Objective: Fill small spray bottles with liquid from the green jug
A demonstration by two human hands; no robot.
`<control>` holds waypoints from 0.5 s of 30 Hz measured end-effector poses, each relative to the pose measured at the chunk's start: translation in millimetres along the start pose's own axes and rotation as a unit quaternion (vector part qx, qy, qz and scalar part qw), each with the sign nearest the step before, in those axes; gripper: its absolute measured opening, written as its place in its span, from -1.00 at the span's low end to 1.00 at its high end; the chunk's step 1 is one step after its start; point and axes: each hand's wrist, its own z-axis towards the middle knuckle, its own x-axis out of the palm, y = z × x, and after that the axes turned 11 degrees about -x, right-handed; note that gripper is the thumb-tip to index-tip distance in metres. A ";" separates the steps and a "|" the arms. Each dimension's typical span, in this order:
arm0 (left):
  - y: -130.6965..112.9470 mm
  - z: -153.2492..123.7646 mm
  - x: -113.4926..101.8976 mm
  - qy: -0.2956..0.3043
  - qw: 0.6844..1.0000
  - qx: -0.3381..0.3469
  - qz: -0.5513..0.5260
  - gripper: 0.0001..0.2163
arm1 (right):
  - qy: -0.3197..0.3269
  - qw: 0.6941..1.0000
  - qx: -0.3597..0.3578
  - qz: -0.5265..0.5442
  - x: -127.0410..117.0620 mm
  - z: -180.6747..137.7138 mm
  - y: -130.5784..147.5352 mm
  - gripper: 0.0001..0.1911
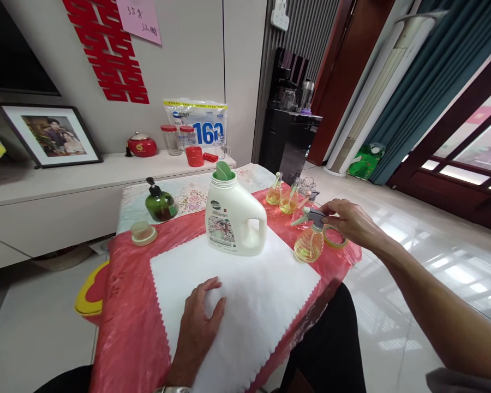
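Observation:
My left hand rests on the white cloth, thumb and fingers apart, holding nothing. Beyond it stands a large white detergent jug, upright and uncapped, with green at its mouth. At the right side of the table, my right hand has its fingers closed on the grey spray head of a clear spray bottle. Some yellowish liquid shows inside that bottle. Just behind the hand lies a roll of tape. A pale cap sits at the left of the table.
A green pump bottle stands at the back left. Two glass flasks of yellow liquid, one at the rear, are grouped at the right with other glassware. Red plastic covers the table. Behind it, a white cabinet holds jars and a framed photo.

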 end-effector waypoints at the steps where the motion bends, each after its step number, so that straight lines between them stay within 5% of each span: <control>1: -0.9 -0.6 0.0 -0.002 1.000 -0.005 0.000 -0.62 | 0.006 1.000 -0.006 0.001 -2.3 2.6 -7.2 -0.81; 15: 7.3 4.2 -1.6 0.004 1.000 0.011 0.022 -0.62 | 0.092 0.994 -0.059 -0.017 2.1 18.8 -83.2 -0.67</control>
